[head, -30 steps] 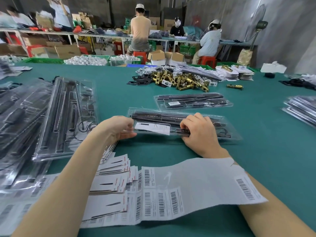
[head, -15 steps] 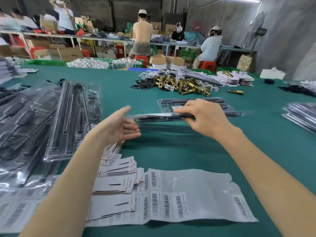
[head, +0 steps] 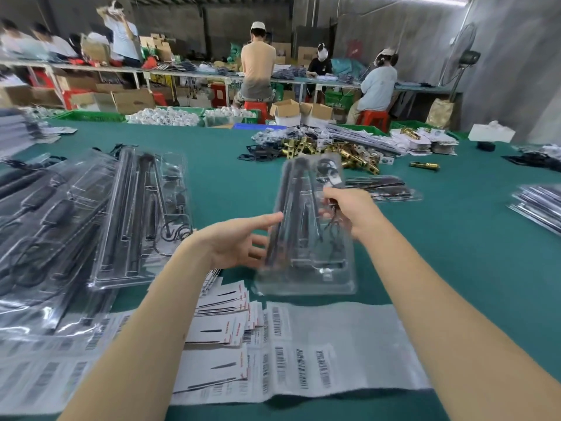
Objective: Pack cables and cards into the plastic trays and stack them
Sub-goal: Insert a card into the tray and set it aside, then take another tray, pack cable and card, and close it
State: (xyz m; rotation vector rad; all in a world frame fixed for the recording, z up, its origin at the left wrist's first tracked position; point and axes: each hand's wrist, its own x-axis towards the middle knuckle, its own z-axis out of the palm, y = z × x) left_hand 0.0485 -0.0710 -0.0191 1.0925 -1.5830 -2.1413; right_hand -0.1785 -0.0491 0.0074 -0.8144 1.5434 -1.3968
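Note:
A clear plastic tray [head: 306,238] packed with black cables and rods is held above the green table, its long side pointing away from me. My right hand [head: 352,211] grips its right edge near the middle. My left hand [head: 239,241] is open, fingers straight, touching the tray's left edge. A stack of filled trays [head: 142,217] lies to the left. White cards with red marks [head: 224,326] lie fanned in front of me. Another filled tray [head: 385,186] rests on the table behind my right hand.
Barcode-labelled plastic bags [head: 318,354] lie along the table's near edge. A heap of brass and black hardware [head: 334,150] sits at mid table, more packed trays [head: 540,208] at the right edge. Several people work at benches behind.
My right hand lifted the tray off the table and turned it from crosswise to lengthwise, bringing it toward me. My left hand opened and came up against the tray's left edge.

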